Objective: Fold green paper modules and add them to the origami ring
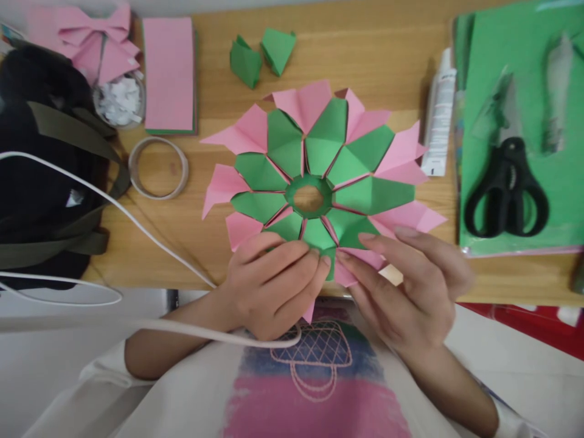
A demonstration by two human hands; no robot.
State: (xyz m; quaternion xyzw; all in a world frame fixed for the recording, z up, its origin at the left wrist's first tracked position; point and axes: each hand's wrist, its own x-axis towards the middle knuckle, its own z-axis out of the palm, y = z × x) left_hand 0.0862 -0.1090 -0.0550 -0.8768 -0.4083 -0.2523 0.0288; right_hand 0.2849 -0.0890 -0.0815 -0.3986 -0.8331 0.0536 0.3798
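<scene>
Spanning the middle of the head view, a paper ring [374, 194] of green and pink folded units lies over the wooden table [360, 36], its round opening near the centre. Left of it are a tape roll [184, 167], a container of white scraps [119, 100], a pink-topped paper stack [168, 73], a pink paper bow [93, 36] and a black bag [41, 152]. A white cable [107, 201] runs from the bag side toward the left wrist; a thicker white cable [205, 331] crosses the left forearm. Behind the ring sit two green folded pieces [245, 62]. To the right, a white tube [440, 118] stands close by the pink tips; beyond it, black-handled scissors [506, 182] and a slim pale tool [559, 97] rest on green sheets [566, 201].

Bare wood extends between the folded pieces and the tube. At the front, one pink tip projects past the table edge, over the printed shirt [314, 389]. The left hand [278, 286] has its fingers closed on the ring's near rim; the right hand [406, 286] pinches a pink unit just beside it between thumb and fingers.
</scene>
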